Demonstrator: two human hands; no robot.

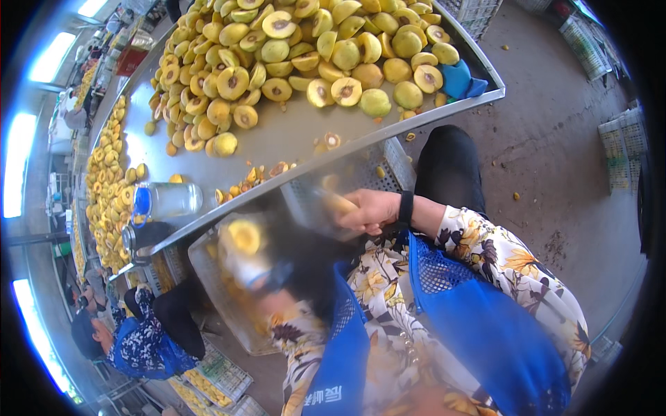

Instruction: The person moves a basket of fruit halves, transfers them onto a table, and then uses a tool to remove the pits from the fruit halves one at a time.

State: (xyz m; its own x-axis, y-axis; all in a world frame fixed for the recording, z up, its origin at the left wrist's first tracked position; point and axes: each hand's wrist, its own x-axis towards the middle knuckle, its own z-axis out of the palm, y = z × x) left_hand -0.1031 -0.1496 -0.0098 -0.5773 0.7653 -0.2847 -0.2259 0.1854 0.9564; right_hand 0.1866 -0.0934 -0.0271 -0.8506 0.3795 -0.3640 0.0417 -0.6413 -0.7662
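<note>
In the head view my left hand (247, 260), blurred and in a white glove, holds a yellow halved fruit (244, 236) with its cut face up, above a plastic crate (250, 340) of yellow fruit pieces. Bare but for a black wristband, my right hand (367, 210) is closed around the light-coloured handle (341, 203) of a tool whose blurred end cannot be made out. It is over a perforated crate (399, 164) beneath the table edge. Halved yellow fruits (278, 24) with brown centres are heaped on the metal table (281, 130), and small pits and scraps (252, 177) lie near its edge.
A clear jar with a blue lid (174, 200) and a dark container (148, 239) stand near the table's raised rim (333, 162). A blue cloth (460, 80) lies at the table's corner. A co-worker (151, 333) sits at the lower left by fruit crates (223, 372). More crates (622, 151) stand right.
</note>
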